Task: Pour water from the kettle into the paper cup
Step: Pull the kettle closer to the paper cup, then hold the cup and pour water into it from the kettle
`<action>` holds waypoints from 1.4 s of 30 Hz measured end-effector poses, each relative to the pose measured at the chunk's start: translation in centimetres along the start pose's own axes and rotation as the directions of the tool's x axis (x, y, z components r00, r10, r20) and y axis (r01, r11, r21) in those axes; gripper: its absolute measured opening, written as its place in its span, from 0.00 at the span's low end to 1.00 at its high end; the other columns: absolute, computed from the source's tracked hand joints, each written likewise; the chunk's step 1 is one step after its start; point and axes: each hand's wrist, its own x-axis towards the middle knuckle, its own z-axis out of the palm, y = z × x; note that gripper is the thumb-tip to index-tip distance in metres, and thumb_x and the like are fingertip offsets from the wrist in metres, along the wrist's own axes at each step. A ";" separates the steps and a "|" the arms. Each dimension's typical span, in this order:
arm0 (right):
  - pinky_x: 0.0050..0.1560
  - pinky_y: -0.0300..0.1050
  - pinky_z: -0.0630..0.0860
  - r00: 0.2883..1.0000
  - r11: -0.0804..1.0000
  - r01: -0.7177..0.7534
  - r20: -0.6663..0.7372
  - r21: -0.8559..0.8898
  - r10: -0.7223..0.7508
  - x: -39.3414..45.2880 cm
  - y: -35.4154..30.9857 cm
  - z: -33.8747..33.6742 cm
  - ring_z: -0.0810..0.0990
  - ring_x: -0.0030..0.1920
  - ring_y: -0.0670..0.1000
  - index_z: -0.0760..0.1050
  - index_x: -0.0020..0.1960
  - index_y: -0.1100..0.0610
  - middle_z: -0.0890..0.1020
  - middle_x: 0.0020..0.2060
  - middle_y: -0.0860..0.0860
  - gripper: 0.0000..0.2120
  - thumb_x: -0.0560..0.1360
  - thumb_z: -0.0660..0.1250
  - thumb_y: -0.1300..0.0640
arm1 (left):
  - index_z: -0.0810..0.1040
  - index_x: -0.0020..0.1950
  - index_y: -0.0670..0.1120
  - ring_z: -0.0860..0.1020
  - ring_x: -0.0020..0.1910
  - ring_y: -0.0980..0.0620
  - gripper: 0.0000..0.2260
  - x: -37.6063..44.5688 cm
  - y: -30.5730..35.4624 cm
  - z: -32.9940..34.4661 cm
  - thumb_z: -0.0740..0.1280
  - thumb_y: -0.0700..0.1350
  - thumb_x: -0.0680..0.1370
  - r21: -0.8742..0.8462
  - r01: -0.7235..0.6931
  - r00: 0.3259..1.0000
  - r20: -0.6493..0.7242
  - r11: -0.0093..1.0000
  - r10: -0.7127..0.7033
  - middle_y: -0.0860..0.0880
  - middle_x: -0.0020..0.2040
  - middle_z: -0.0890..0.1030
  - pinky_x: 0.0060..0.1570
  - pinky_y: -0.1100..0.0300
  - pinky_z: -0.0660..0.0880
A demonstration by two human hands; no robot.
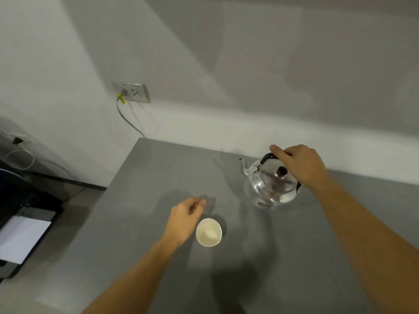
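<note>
A polished metal kettle (271, 185) stands upright on the far right of a grey table (140, 177), its thin spout (242, 165) pointing left and its domed lid topped by a dark knob (281, 171). The right hand (301, 165) is draped over the kettle's black arched handle (267, 157), fingers curled around it with the thumb extended left; whether the grasp is fully tight cannot be told, and the kettle appears to rest on the table. Nearer and to the left, well apart from the kettle, sits the white paper cup (208, 232), open, upright and apparently empty. The left hand (186, 217) lies just beside the cup's left rim, fingers loosely curled and holding nothing; contact with the cup cannot be confirmed. Judged from this, pouring has not begun. The light cup could tip or skid if the stream strikes its wall and the left hand does not steady it; the narrow spout could overshoot the small mouth if tilted quickly; the lid may slip off at a steep angle. A wall socket (131, 91) with a plugged cable sits beyond the table's far left corner.
</note>
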 end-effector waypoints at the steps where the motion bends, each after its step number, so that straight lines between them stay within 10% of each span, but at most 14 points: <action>1: 0.27 0.45 0.63 1.000 1.000 0.013 -0.004 -0.005 -0.013 -1.1 -0.3 -0.1 0.69 0.23 0.51 0.67 0.24 0.57 0.70 0.15 0.46 0.36 0.74 0.58 0.28 | 0.83 0.50 0.52 0.83 0.45 0.61 0.12 -1.2 -0.7 0.2 0.66 0.58 0.81 -0.048 0.003 1.000 0.015 0.999 -0.002 0.56 0.43 0.87 0.47 0.63 0.78; 5: 0.27 0.45 0.64 0.998 0.998 0.057 0.002 -0.002 -0.057 -5.4 -1.7 -0.3 0.68 0.22 0.49 0.74 0.24 0.49 0.71 0.17 0.44 0.31 0.75 0.58 0.29 | 0.82 0.62 0.56 0.81 0.57 0.65 0.18 -4.9 -2.9 1.1 0.70 0.63 0.77 -0.154 0.006 0.998 0.059 0.988 0.003 0.60 0.56 0.84 0.59 0.63 0.77; 13: 0.27 0.45 0.67 0.995 0.996 0.084 0.051 -0.006 -0.083 -11.7 -3.5 -1.1 0.70 0.22 0.48 0.75 0.26 0.55 0.74 0.18 0.46 0.32 0.74 0.61 0.29 | 0.73 0.67 0.63 0.77 0.60 0.68 0.38 -6.5 -4.1 3.4 0.84 0.59 0.60 -0.269 -0.019 0.994 0.099 0.963 0.047 0.67 0.60 0.80 0.52 0.77 0.73; 29: 0.24 0.41 0.64 0.964 0.916 0.251 0.171 -0.314 -0.205 -14.9 -7.3 2.0 0.74 0.24 0.44 0.73 0.26 0.50 0.75 0.19 0.47 0.32 0.71 0.55 0.24 | 0.79 0.59 0.58 0.83 0.50 0.61 0.24 -5.8 -5.4 5.6 0.81 0.54 0.65 -0.226 -0.028 1.000 -0.003 0.974 0.028 0.61 0.51 0.85 0.46 0.63 0.78; 42: 0.24 0.42 0.60 0.934 0.832 0.337 0.269 -0.440 -0.236 -13.6 -10.3 2.7 0.71 0.22 0.50 0.67 0.23 0.56 0.71 0.19 0.49 0.32 0.71 0.60 0.30 | 0.79 0.63 0.58 0.81 0.54 0.64 0.28 -5.4 -5.9 5.9 0.81 0.54 0.65 -0.205 -0.025 1.000 0.013 0.978 0.028 0.61 0.55 0.84 0.50 0.72 0.75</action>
